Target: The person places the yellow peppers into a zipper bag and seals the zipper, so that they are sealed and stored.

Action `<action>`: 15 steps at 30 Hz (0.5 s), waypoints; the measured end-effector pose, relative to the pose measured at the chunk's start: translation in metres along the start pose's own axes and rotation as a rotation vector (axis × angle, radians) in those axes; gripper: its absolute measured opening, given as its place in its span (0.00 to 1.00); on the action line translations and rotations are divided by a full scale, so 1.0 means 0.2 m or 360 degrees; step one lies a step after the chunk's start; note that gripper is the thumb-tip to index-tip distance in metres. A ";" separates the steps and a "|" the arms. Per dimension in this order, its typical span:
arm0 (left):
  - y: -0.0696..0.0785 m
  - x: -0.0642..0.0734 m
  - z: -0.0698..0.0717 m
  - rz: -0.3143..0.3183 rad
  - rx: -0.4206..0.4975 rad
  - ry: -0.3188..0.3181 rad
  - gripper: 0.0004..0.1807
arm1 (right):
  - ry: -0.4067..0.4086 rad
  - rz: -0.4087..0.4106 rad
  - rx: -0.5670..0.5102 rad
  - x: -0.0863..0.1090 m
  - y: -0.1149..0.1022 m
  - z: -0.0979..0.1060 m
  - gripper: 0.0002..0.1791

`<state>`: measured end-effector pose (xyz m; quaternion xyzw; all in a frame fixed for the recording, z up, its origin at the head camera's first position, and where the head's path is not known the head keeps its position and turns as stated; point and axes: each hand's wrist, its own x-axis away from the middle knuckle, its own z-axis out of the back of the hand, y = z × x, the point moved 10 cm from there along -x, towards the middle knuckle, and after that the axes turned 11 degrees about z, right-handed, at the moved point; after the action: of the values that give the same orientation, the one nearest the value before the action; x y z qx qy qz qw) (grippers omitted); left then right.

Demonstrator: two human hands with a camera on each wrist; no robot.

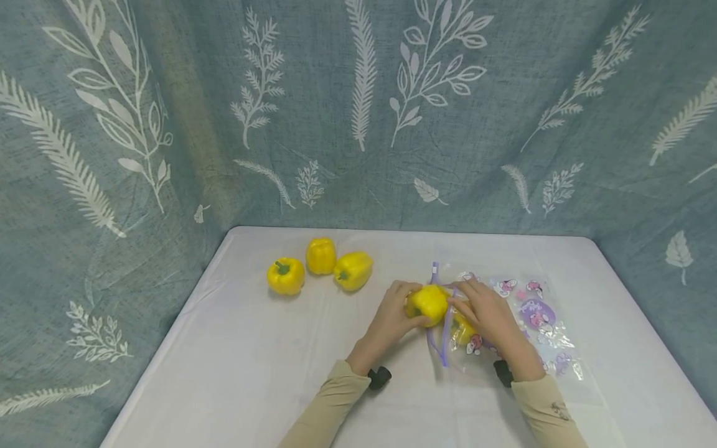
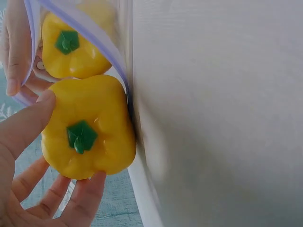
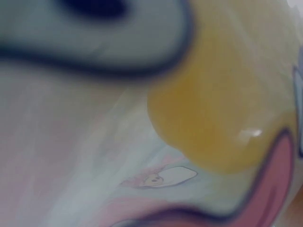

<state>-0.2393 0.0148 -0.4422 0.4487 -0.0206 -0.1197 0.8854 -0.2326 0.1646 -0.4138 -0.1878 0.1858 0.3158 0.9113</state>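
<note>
Yellow and glossy, the held pepper [image 1: 430,305] sits in the left grip [image 1: 391,313], whose thumb presses the side nearer the person while the fingertips wrap the far side. It is at the mouth of the clear bag [image 1: 560,348], overlapping one purple strip [image 1: 447,336] of the opening, beside the right grip [image 1: 486,313]. The right fingers bend over the bag's edge and hold it at the mouth; whether they also touch the held pepper cannot be told. Just past it, inside the bag, lies the bagged pepper [image 1: 462,330].

Blocky and lobed, the held pepper has a smooth skin with small highlights and a green, angular stem [image 2: 82,136] that faces the left wrist camera. The bagged pepper looks alike, its own stem [image 2: 67,42] turned toward the opening. Three loose peppers [image 1: 321,256] rest on the white counter [image 1: 224,373], well apart from the bag.

Cartoon prints and glare cover parts of the bagged pepper. In the right wrist view it is only a soft yellow mass behind film, with prints blurred across it. The left palm is cut off in its own wrist view, and both sleeves [image 1: 330,404] run out of the head view's lower edge.
</note>
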 end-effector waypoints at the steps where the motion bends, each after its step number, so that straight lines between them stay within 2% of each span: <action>1: 0.00 0.00 0.00 -0.0007 0.0009 0.0009 0.33 | 0.0000 -0.0001 -0.0002 0.00 0.00 0.00 0.19; 10: 0.03 -0.01 -0.01 -0.0119 0.0057 0.0021 0.31 | 0.0019 0.0015 -0.0004 0.00 -0.01 0.01 0.19; 15: 0.03 -0.02 -0.01 -0.0104 0.0005 0.0060 0.30 | 0.0021 0.0008 -0.0019 0.00 -0.01 0.01 0.19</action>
<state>-0.2417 0.0200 -0.4385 0.4526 0.0106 -0.1401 0.8806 -0.2316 0.1645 -0.4111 -0.1948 0.1905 0.3179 0.9081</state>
